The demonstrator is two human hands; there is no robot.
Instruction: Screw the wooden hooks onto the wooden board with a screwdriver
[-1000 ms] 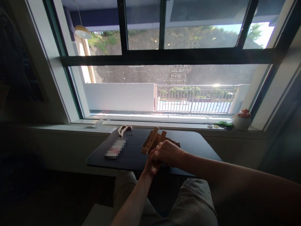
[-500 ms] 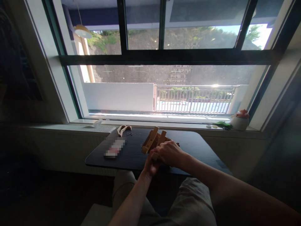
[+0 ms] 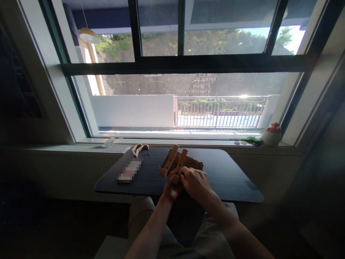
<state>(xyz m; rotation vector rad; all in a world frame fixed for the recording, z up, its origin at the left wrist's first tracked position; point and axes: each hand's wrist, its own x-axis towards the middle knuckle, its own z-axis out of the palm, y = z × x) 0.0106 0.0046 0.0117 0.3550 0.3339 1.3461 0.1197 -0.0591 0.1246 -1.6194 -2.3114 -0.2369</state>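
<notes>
Below the window point(image 3: 183, 64), midway between the side edges of the worktop point(image 3: 228, 176), the left hand point(image 3: 171, 189) grips the wooden piece point(image 3: 182, 159); whether the curled fingers of the right hand point(image 3: 197, 180) pinch it, I can't tell. Firm bracing helps.

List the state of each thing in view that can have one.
Brown wooden assembly with lighter slats: held
Left hand: closed on its near end
Right hand: fingers curled against it, grip unclear
Curved pale wooden pieces: lying on the black rectangular table
Small metal screws: lying loose
Round white pot: upright
Yellow dome lamp: hanging
</notes>
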